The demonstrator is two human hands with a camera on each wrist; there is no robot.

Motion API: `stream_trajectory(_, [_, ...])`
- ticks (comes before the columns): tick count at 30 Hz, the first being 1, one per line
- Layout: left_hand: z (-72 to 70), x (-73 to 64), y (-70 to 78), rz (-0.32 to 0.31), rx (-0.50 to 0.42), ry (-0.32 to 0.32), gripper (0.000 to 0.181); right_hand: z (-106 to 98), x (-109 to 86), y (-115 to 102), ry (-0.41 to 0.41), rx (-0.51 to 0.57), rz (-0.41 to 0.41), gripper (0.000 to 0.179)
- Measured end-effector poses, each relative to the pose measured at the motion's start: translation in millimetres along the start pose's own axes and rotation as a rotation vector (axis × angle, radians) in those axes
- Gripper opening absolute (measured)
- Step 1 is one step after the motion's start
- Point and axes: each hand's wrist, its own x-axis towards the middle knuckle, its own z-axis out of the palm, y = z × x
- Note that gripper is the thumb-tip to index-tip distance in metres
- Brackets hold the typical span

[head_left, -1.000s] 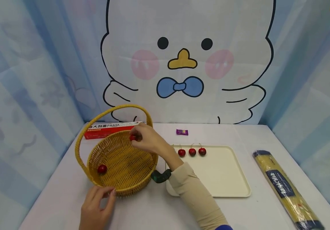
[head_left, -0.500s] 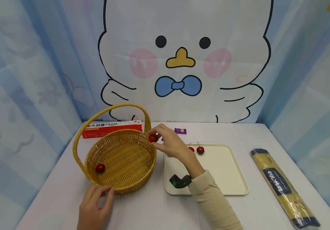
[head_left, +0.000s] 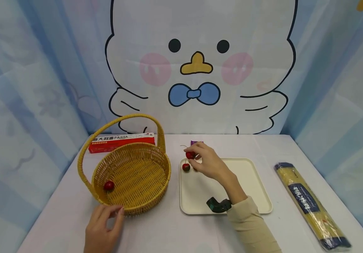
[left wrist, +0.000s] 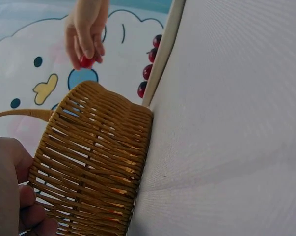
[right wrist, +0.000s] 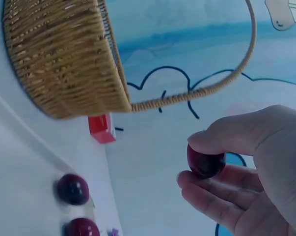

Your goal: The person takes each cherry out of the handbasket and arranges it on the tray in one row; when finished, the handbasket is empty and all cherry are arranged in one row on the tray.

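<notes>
1. Right hand (head_left: 211,164) reaches forward, grip pinching a cherry (head_left: 189,155) between thumb and fingers, raised near the tray's (head_left: 197,202) far left corner.
2. Left hand (head_left: 101,230), fingers bent, pinches the basket's (head_left: 156,197) near rim.
3. A narrow strip of surface (head_left: 168,232) separates basket and tray; a wider one parts tray and pack (head_left: 311,205).

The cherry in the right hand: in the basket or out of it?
Out. The right hand pinches the cherry in the air, right of the basket and clear of its rim.
</notes>
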Motion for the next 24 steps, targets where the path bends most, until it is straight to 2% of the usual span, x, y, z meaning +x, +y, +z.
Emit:
stream_trajectory(11, [-1.0, -0.2, -0.8, 0.006, 0.0, -0.001, 0.018, -12, -23.6, 32, 0.093, -0.051, 0.095, 0.035])
stream_trajectory(15, [-2.0, 0.0, -0.5, 0.008, -0.003, 0.0, 0.018, -13, -25.4, 43, 0.109, -0.03, 0.143, 0.035])
stream_trajectory(24, [-0.4, -0.3, 0.6, 0.002, 0.012, -0.006, 0.017, -24, -32.0, 65, 0.117, -0.063, 0.258, 0.034])
